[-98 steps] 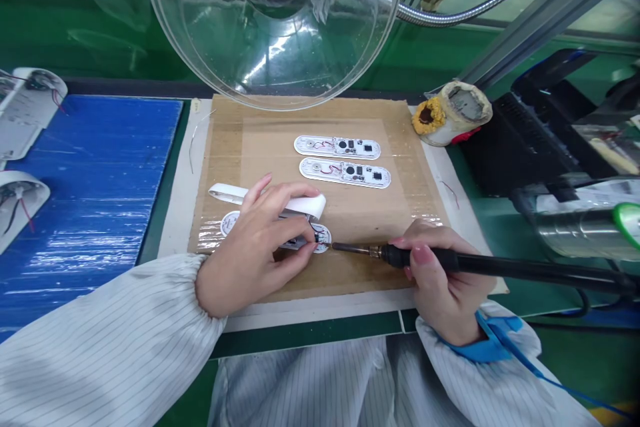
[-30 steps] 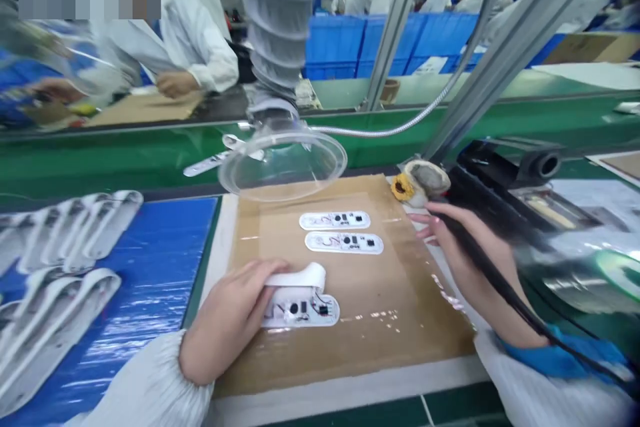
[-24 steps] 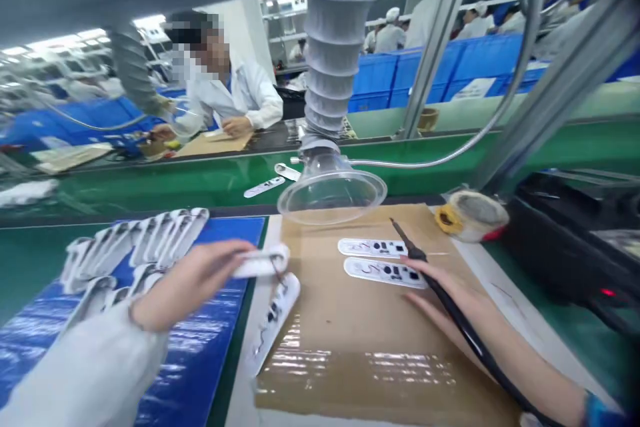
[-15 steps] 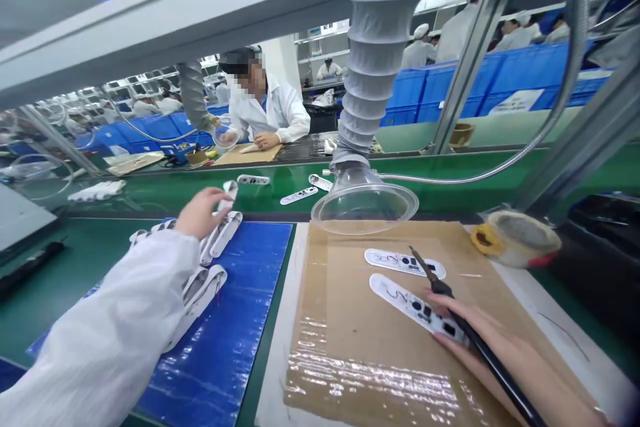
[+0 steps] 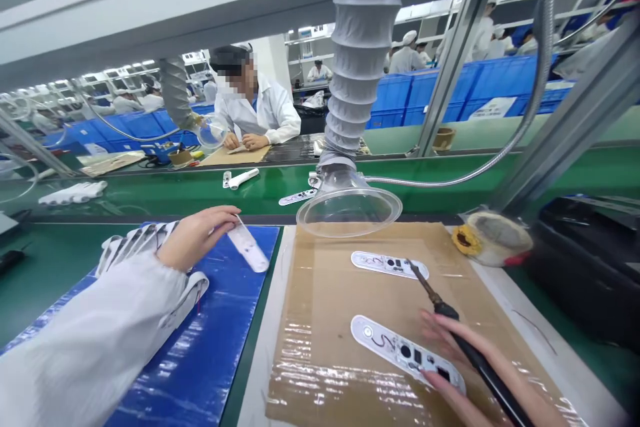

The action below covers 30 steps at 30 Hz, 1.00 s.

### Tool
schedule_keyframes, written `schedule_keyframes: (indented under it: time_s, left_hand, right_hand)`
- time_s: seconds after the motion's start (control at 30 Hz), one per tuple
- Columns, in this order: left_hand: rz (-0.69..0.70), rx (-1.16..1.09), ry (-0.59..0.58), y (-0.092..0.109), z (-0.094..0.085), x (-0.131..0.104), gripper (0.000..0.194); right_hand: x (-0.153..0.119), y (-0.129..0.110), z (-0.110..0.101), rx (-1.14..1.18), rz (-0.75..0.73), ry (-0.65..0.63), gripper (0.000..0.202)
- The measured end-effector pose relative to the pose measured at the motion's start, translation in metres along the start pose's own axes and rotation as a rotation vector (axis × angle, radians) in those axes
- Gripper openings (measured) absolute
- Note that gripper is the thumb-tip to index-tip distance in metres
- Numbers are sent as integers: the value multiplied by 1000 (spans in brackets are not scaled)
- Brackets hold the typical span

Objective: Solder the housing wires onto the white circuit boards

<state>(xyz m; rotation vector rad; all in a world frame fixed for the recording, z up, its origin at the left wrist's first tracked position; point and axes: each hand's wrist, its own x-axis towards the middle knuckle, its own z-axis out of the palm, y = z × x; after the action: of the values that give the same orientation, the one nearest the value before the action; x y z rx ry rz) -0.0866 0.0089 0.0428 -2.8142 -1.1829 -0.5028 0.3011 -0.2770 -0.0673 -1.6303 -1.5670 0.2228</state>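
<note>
Over the blue mat [image 5: 215, 360], my left hand [image 5: 200, 237] pinches the upper end of a flat white panel [image 5: 248, 248]. White curved shells [image 5: 135, 243] lie in a row beneath and beside that wrist. My right hand [image 5: 480, 353] holds a black soldering iron [image 5: 470, 350], its metal tip over the right end of the upper white strip [image 5: 383, 263] with dark components. A finger of that hand touches the right end of the lower strip [image 5: 400, 353]. Both strips lie on the brown cardboard [image 5: 320, 307].
A clear fume hood [image 5: 350, 210] hangs above the cardboard's back edge. Loose parts [image 5: 297, 197] lie on the green belt [image 5: 270, 203]. A tape roll [image 5: 495, 239] and black case [image 5: 590, 267] stand right. Across the belt, a person [image 5: 257, 107] in white works.
My left hand has drawn back from the belt and now holds the panel over the mat. The lower strip has moved nearer with my right hand; its fingers have spread somewhat.
</note>
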Motion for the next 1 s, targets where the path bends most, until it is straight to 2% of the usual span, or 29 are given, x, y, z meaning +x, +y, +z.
schedule_keyframes:
  time_s: [0.07,0.13,0.2,0.27,0.3,0.37,0.47,0.53,0.63,0.73,0.8,0.87,1.0]
  left_hand:
    - [67,-34,74,52,0,-24,25]
    - [171,-74,140,111,10,-44,20]
    - [271,-144,256,165,24,-55,27]
    - [243,-299,283,202,36,-56,26]
    - [200,-410,263,214,39,-55,23]
    - [66,-681,168,223,41,-50,17]
    - [-93,-976,-31,219,37,-44,12]
    - [7,-947,-142,216,32,-41,16]
    - [266,-681,-293,220,24,-36,21]
    - [402,-472,-414,227,20,-31,14]
    - [466,-446,-422,228,20,-31,10]
    - [452,-512,-357,225,23,-35,13]
    - [337,-763,-86,223,35,-54,18]
  right_hand:
    - [4,-23,5,146,89,65,51]
    - [6,-49,10,237,212,0,48]
    - [8,-70,14,300,239,-74,47]
    - [9,-82,16,355,292,-167,42]
    - [9,-83,16,391,321,-193,39]
    - [6,-78,13,492,393,-241,37]
    - [-5,-61,5,574,444,-321,44]
    - [-13,-51,-2,481,427,-328,48]
    - [-20,-47,-9,294,350,-344,54]
    - [-18,-49,-12,283,226,-398,60]
    - [-16,-52,-10,320,180,-408,61]
    - [-16,-55,-7,357,202,-384,59]
    - [-19,-56,8,494,290,-281,59]
